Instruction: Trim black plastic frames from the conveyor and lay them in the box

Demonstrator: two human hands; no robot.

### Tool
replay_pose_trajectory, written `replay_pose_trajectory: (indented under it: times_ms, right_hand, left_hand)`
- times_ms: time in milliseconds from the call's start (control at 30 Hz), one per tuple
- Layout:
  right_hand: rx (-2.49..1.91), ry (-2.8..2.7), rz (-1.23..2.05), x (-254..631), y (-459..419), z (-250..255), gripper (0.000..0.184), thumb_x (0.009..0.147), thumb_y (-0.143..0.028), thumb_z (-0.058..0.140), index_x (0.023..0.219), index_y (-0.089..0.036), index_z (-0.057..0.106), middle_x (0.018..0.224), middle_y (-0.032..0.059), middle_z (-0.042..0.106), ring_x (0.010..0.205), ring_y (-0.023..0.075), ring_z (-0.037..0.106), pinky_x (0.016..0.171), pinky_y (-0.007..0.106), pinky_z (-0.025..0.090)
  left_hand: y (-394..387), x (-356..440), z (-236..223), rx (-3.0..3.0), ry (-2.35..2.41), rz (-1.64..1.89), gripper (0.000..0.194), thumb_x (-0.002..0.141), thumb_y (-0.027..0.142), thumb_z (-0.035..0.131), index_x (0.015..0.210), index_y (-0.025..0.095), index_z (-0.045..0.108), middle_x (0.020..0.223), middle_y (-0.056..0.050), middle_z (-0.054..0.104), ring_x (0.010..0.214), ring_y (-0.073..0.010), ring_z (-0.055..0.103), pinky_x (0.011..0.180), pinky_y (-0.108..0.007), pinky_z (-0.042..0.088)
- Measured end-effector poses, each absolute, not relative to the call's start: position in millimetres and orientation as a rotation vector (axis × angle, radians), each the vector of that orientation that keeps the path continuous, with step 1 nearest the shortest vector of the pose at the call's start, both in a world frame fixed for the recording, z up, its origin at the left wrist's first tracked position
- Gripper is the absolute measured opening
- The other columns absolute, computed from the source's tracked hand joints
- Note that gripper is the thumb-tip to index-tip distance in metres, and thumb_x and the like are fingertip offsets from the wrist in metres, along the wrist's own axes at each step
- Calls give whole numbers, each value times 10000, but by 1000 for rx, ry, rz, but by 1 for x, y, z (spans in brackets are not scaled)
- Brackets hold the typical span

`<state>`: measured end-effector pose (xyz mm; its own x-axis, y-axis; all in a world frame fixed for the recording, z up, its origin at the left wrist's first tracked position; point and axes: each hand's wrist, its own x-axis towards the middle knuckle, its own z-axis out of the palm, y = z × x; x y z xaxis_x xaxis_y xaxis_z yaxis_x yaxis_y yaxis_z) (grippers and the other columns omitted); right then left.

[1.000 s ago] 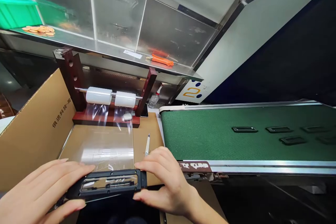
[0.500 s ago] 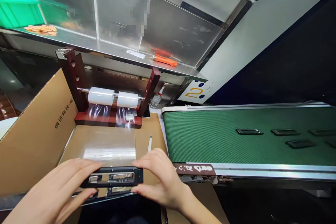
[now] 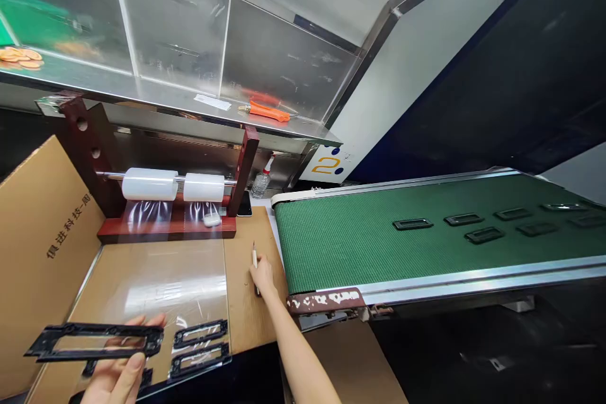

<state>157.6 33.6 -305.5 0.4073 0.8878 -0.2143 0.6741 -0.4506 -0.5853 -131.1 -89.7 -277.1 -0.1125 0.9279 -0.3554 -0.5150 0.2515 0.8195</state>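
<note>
"Brown cardboard (image 3: 249,328) covers the work surface, and a steel shelf (image 3: 165,89) runs on its far side. From your distant post, what do you hold?"

"At the near left, I have the left hand (image 3: 116,379) closed on a black frame (image 3: 89,329). It pinches the right end, thumb on the near side. Some fingers I can see through the window of the frame."

"And the other hand?"

"With the right hand (image 3: 262,274) I hold a slim white tool (image 3: 254,259) in a narrow grip, its tip to the far side. Whether this hand touches the cardboard, I cannot tell."

"What is around them?"

"Right of the left hand, two more black frames (image 3: 222,327) lie on a clear sheet (image 3: 175,271). Farther away, I see two white rolls (image 3: 150,185) on the rod of a dark red stand (image 3: 165,235). To the right, a green conveyor belt (image 3: 341,246) carries several other frames (image 3: 483,235). On the far shelf lies an orange tool (image 3: 269,112)."
</note>
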Motion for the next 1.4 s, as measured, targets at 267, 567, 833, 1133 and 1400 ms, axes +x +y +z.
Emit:
replay_pose_trajectory:
  times_ms: [267, 567, 833, 1133, 1400]
  right_hand:
    - [-1609, -1891, 776, 164, -27, -197, 392, 987, -296, 296, 1318, -196, 480, 831, 12, 641, 748, 139, 605, 775, 274, 501]
    - [-1059, -2327, -55, 159, -111, -113, 296, 964, -264, 428, 1220, -241, 574, 712, -4, 602, 581, 111, 531, 518, 233, 395]
    - [-1042, -2333, -27, 177, -122, -109, 296, 959, -263, 434, 1215, -231, 579, 681, -9, 578, 555, 113, 506, 499, 238, 387]
    - [-979, -2408, 75, 194, -133, -103, 324, 941, -234, 451, 1238, -207, 577, 696, 0, 589, 543, 115, 494, 477, 243, 363]
    - [-911, -1698, 1813, 205, -137, -117, 475, 875, -534, 510, 1199, -191, 561, 636, -40, 505, 465, 74, 464, 468, 201, 424]
  left_hand:
    - [-95, -112, -236, 469, 1008, 1342, 556, 585, 335, 852, 1097, 295, 640, 1202, -42, 650, 1100, -290, 600, 955, -337, 472]
    - [-115, -79, -207, 702, 902, 1425, 464, 606, 291, 832, 1045, 311, 682, 1068, -34, 708, 992, -298, 653, 825, -314, 560]
    - [-133, -62, -198, 775, 919, 1448, 415, 626, 290, 818, 1018, 306, 682, 1037, -31, 717, 982, -303, 655, 819, -310, 561]
    - [-146, -38, -196, 831, 869, 1556, 394, 651, 328, 814, 1019, 318, 674, 1019, -32, 718, 950, -293, 670, 829, -344, 562]
    - [-141, -25, -197, 899, 786, 1549, 389, 700, 318, 773, 1071, 318, 657, 1002, -45, 717, 947, -304, 670, 804, -387, 576]
